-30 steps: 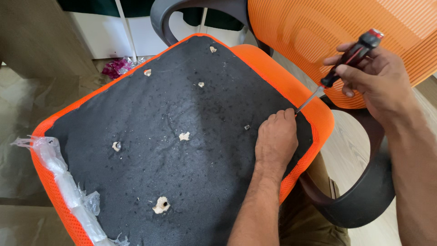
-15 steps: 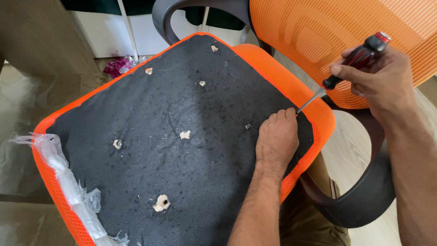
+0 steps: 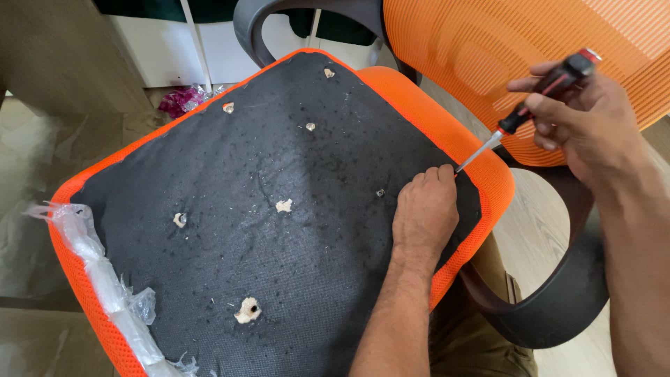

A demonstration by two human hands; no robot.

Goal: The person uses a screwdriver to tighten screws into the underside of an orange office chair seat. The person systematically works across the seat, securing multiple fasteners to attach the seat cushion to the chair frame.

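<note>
Upturned orange mesh seat with black fabric underside lies across the lap. Right hand fingers grip red-black-handled screwdriver, tip at a fixing under curled left hand. Next likely: seat tip squarely, turn.

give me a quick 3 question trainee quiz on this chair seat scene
1. True or false: the right hand holds a red-and-black-handled screwdriver.
2. Where does the left hand rest? A. on the black fabric underside of the orange seat cushion B. on the orange mesh backrest
3. What clings to the cushion's near-left edge?

Key: 1 true; 2 A; 3 torn clear plastic wrap.
</note>
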